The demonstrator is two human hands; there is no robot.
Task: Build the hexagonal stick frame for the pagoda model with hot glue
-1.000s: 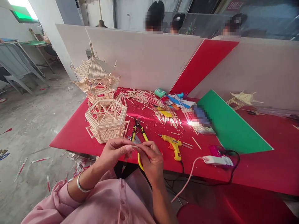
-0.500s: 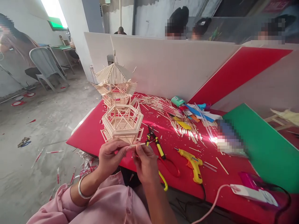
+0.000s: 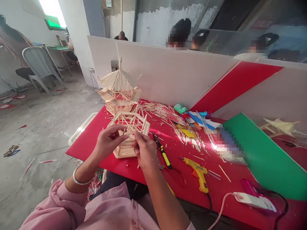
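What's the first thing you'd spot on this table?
A tall pagoda of thin sticks stands at the left end of the red table, with the left hand and right hand at its lowest tier. A yellow glue gun lies right of them, loose sticks scattered behind it.

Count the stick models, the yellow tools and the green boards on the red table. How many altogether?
Pale wooden stick models: 2, tall pagoda tower and small roof piece at far right
Yellow tools: 2, plastic glue gun and yellow-handled metal cutters
Flat green boards: 1
Total: 5
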